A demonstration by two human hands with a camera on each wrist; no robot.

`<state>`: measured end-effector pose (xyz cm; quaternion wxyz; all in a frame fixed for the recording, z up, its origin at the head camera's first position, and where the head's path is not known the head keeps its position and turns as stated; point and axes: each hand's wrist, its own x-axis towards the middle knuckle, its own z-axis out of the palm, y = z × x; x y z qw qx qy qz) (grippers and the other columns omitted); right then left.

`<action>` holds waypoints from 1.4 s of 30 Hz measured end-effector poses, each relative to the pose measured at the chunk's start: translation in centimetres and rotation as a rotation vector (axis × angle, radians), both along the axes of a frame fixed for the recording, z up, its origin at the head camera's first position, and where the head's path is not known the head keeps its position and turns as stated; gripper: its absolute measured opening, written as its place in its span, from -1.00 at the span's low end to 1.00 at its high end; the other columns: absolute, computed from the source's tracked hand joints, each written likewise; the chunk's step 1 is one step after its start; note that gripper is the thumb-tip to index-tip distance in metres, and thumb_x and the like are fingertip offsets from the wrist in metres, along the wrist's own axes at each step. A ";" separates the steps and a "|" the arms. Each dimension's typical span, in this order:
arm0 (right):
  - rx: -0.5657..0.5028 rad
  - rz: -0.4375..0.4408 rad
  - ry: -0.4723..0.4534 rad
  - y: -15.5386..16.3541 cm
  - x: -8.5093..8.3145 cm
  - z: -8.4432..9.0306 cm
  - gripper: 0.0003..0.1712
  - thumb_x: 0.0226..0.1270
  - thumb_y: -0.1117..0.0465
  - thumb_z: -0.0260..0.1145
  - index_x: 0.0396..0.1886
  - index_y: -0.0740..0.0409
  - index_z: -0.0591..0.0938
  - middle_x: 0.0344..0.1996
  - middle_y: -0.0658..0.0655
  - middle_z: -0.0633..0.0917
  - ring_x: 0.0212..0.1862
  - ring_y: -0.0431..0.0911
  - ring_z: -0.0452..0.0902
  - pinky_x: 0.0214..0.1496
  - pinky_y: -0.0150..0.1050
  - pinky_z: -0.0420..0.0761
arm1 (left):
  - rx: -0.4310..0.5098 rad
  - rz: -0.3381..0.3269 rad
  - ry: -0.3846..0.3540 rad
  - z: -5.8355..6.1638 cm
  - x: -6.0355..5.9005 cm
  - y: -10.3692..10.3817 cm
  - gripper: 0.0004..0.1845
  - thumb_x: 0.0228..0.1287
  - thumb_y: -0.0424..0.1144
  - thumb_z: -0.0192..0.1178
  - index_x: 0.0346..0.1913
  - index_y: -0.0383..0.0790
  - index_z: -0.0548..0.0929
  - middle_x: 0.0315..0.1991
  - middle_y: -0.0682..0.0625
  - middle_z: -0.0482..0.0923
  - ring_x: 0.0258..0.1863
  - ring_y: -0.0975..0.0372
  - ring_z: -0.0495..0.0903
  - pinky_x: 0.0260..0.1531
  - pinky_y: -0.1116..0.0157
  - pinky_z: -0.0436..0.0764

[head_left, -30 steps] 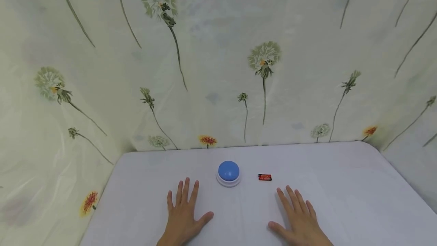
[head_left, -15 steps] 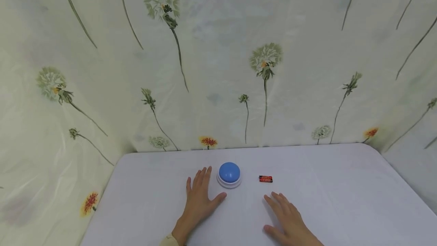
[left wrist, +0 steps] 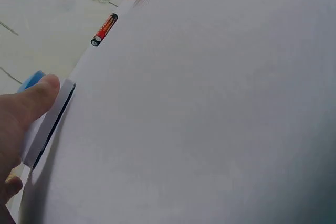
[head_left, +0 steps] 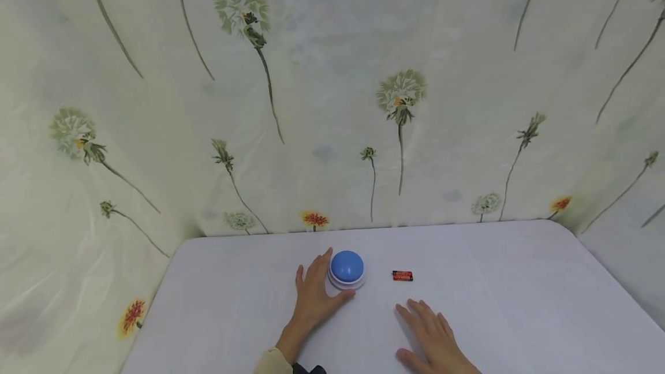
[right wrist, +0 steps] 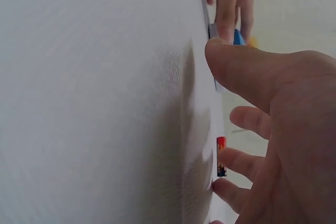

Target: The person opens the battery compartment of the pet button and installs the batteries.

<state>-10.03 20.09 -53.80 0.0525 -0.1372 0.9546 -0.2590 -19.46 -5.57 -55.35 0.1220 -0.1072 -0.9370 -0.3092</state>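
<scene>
**Flowered cloth behind a white table**

A pale cream fabric backdrop [head_left: 332, 103] printed with green dandelion heads, long stems and small orange-red flowers hangs across the far side and wraps round the left and right. Below it lies a white cloth-covered table [head_left: 519, 305] with rounded far corners, evenly lit.

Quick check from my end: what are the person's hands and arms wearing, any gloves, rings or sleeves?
Both hands are bare: no gloves, rings or watch show on the left hand or the right hand. A pale beige cuff covers the left wrist at the frame's bottom edge, with something dark beside it. The right wrist is cut off by the frame, so any sleeve there cannot be seen.
</scene>
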 end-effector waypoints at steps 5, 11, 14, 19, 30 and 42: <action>-0.019 0.003 -0.014 -0.4 -0.2 0.3 -0.14 0.20 -0.32 0.18 0.39 0.00 0.27 0.36 0.20 0.26 0.41 0.26 0.05 0.28 0.45 -0.04 | -0.026 0.009 0.035 -0.4 -0.1 0.1 -0.02 -0.11 0.23 0.39 0.41 0.05 0.23 0.30 0.03 0.42 0.33 0.10 0.33 0.32 -0.21 -0.02; -0.050 0.045 0.081 -1.0 -0.5 0.2 -0.20 0.23 -0.20 0.23 0.39 0.02 0.27 0.31 0.19 0.33 0.38 0.24 0.13 0.26 0.39 0.10 | 0.001 0.010 0.061 -0.3 0.0 0.1 -0.07 -0.12 0.21 0.40 0.37 0.04 0.31 0.26 0.03 0.47 0.29 0.11 0.38 0.31 -0.21 -0.01; -0.069 0.073 0.155 -1.3 -0.9 -0.1 -0.22 0.25 -0.12 0.26 0.40 0.03 0.27 0.29 0.19 0.36 0.35 0.22 0.20 0.22 0.34 0.24 | 0.016 0.014 0.063 -0.3 0.1 0.0 -0.08 -0.15 0.21 0.41 0.35 0.04 0.34 0.25 0.05 0.48 0.26 0.13 0.41 0.31 -0.20 0.00; -0.095 0.086 0.240 -2.0 -1.8 -0.4 -0.25 0.26 -0.05 0.28 0.40 -0.01 0.27 0.27 0.08 0.39 0.29 0.04 0.33 0.17 0.17 0.44 | 0.033 0.003 0.060 -0.3 0.3 -0.1 -0.09 -0.15 0.19 0.41 0.34 0.00 0.36 0.24 0.05 0.49 0.24 0.15 0.44 0.32 -0.19 0.03; -0.224 0.133 0.177 -3.4 -4.0 -0.4 -0.17 0.25 0.04 0.31 0.46 -0.14 0.15 0.31 0.06 0.34 0.30 0.06 0.33 0.15 0.24 0.40 | 0.081 -0.041 0.011 -0.2 0.9 -0.6 -0.07 -0.11 0.27 0.33 0.37 -0.03 0.33 0.26 0.04 0.47 0.25 0.15 0.45 0.33 -0.15 0.11; -0.268 0.178 0.328 -4.7 -6.5 -1.2 -0.02 0.07 0.20 0.44 0.47 -0.11 0.15 0.29 0.15 0.37 0.25 0.09 0.40 0.08 0.21 0.47 | 0.114 -0.113 -0.018 -0.4 1.3 -1.3 -0.05 -0.14 0.34 0.27 0.36 -0.02 0.34 0.25 0.05 0.47 0.24 0.17 0.46 0.35 -0.08 0.18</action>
